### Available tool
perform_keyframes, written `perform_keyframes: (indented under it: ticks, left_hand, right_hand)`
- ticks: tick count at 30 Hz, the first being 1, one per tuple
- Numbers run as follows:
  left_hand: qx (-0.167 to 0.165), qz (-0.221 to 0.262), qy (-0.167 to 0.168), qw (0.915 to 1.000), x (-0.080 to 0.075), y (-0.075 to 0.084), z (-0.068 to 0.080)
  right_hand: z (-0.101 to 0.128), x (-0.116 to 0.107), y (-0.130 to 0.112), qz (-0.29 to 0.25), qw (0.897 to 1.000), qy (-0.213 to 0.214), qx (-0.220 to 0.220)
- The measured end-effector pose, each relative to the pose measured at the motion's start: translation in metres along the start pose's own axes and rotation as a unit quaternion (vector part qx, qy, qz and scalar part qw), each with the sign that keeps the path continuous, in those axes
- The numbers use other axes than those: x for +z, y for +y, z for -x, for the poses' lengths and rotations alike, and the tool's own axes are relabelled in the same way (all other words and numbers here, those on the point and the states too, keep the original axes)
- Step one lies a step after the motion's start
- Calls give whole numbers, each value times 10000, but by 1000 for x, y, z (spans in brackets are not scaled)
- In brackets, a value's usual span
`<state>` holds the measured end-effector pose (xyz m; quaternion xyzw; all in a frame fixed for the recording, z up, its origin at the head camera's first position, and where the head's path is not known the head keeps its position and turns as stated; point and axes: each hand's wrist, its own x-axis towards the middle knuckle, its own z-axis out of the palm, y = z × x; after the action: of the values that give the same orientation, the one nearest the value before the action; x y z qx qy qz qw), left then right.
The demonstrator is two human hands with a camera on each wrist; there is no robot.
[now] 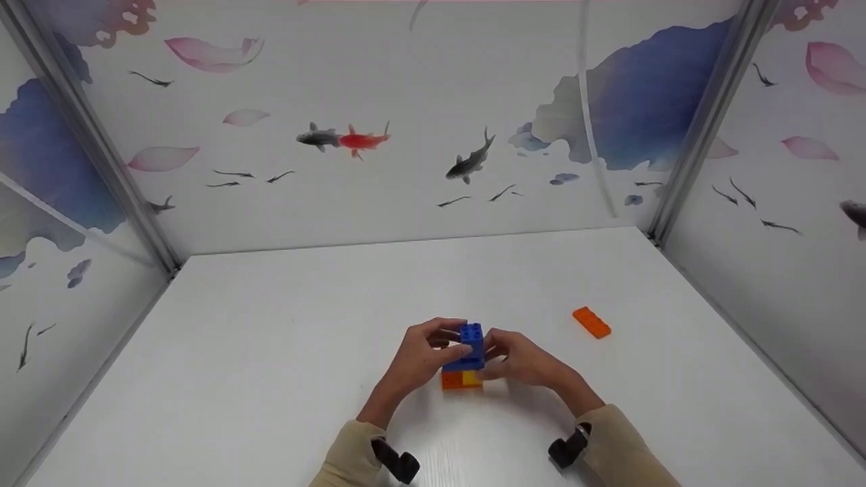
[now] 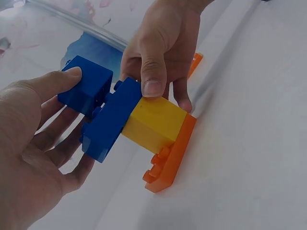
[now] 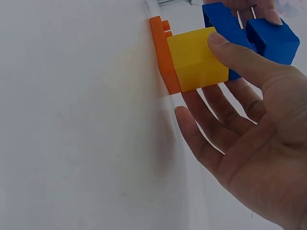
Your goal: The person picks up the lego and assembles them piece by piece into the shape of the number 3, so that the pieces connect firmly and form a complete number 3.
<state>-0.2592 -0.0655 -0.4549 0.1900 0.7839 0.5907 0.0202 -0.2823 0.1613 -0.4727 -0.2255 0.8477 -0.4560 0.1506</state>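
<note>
The left hand (image 1: 421, 352) has its thumb and fingers curled round a small blue cube brick (image 2: 86, 85), pinching it at the top of a little block stack; the thumb lies along the brick's upper face in the left wrist view. The right hand (image 1: 521, 358) pinches the stack from the 3 o'clock side, its thumb pressed where the flat blue brick (image 2: 111, 120) meets the yellow brick (image 3: 196, 58) and its fingers loosely spread behind. From top to bottom the stack runs blue cube, flat blue brick, yellow brick, then an orange base plate (image 2: 170, 158) that rests on the white table (image 1: 270, 379). The stack stands near the table's front middle, at about 6 o'clock from its centre. A loose orange brick (image 1: 591, 322) lies flat at roughly 2 o'clock from the hands, well apart from them. Fish-patterned walls (image 1: 406, 135) close the table in on three sides.
</note>
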Motion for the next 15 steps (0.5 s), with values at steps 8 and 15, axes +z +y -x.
perform_keyframes:
  ticks: [8,15]
  left_hand:
    - [39,47,-99,9999,2,-5,0]
    - [10,27,-205,9998,3,-5,0]
  right_hand:
    - [2,0,0,-57,10000,-36,-72]
    - [2,-1,-2,-15,9999,-66,-132]
